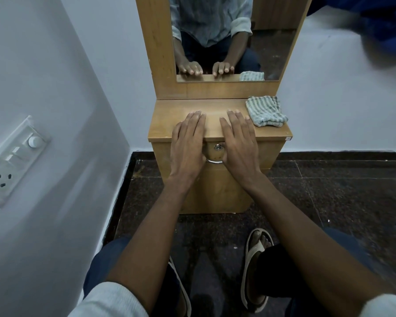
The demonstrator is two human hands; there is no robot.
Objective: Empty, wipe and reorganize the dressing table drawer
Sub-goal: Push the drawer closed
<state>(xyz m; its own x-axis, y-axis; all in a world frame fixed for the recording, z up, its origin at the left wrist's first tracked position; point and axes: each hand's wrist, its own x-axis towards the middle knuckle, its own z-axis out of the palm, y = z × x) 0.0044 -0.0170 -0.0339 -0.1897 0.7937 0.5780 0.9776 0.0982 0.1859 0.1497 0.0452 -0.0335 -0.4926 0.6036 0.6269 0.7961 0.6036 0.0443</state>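
A small wooden dressing table stands against the white wall with a mirror above it. Its drawer front is closed, with a round lock and a metal pull handle showing between my hands. My left hand and my right hand lie flat, palms down, on the tabletop and over its front edge, fingers apart, holding nothing. A folded grey striped cloth lies on the tabletop's right side, just right of my right hand.
A white wall with a switch and socket panel is close on the left. The floor is dark speckled stone. My knees and a foot in a sandal are below the table. Something blue and blurred is at top right.
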